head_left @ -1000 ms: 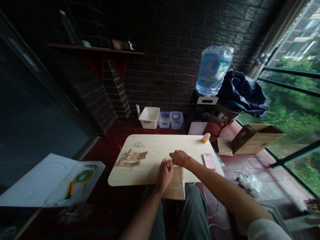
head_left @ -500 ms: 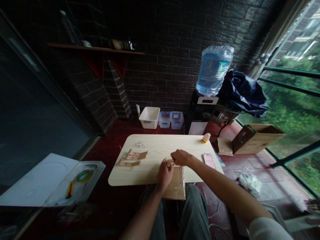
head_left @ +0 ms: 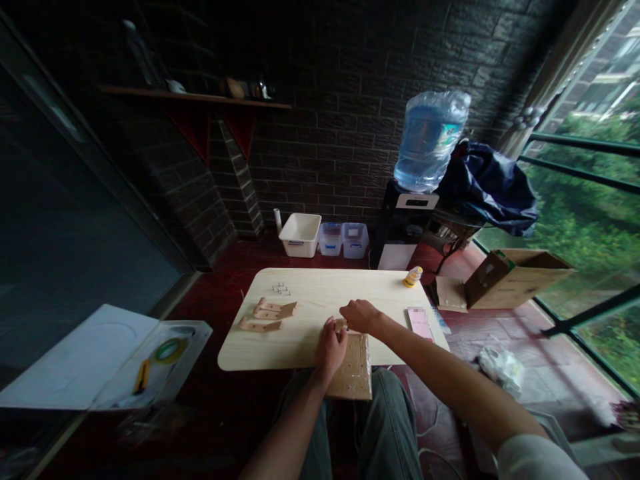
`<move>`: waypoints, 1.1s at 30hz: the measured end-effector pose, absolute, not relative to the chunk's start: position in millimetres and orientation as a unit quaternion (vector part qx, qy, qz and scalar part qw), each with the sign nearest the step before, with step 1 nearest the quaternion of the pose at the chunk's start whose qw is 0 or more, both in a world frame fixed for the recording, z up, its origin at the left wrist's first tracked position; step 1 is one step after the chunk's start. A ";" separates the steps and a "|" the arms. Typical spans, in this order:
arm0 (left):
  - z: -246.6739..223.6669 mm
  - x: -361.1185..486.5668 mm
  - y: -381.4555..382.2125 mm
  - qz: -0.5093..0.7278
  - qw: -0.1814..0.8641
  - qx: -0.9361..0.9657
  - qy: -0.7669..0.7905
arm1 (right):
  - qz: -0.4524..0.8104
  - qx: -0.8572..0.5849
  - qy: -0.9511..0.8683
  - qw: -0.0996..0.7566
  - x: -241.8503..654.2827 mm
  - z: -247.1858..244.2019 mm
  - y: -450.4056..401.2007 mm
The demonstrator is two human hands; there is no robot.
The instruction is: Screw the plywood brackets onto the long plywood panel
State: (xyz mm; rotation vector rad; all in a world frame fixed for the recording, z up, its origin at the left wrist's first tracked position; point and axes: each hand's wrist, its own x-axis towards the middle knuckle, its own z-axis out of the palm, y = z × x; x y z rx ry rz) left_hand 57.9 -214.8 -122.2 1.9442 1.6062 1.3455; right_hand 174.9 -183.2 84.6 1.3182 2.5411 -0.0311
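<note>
A brown, perforated-looking cardboard piece [head_left: 354, 373] lies across the table's front edge and over my lap. At its far end my left hand [head_left: 330, 348] holds a small wooden piece, thumb and fingers bent round its near side. My right hand [head_left: 360, 316] is closed just above the same spot, knuckles up; what its fingers grip is too small and hidden to name. Left of my hands on the pale table [head_left: 310, 283] lie several wooden pieces with holes [head_left: 275, 310]. Beyond them are several small screws [head_left: 281, 289].
A yellow-capped small bottle [head_left: 413, 277] and a pink phone-like item [head_left: 420, 323] are at the table's right. An open case [head_left: 165, 353] with tape and a yellow cutter is at the left. Bins [head_left: 300, 237], a water dispenser [head_left: 410, 200] and a cardboard box [head_left: 515, 283] stand beyond.
My right hand has shifted and turned slightly over the wooden piece. The whole view has moved very slightly; the other objects stay in place.
</note>
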 end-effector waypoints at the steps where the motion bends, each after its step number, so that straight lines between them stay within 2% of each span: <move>1: -122.1 57.8 -214.8 0.467 0.141 0.675 0.553 | -0.012 0.454 0.880 0.137 174.6 82.6 -183.1; 16: -118.6 58.6 -216.2 0.470 0.130 0.670 0.560 | -0.047 0.511 0.846 0.145 178.7 78.7 -179.5; 25: -123.4 57.8 -215.3 0.467 0.117 0.679 0.554 | -0.050 0.444 0.880 0.160 181.7 79.2 -178.4; 33: -122.7 58.4 -215.8 0.458 0.133 0.671 0.568 | -0.051 0.450 0.876 0.164 185.8 76.4 -174.4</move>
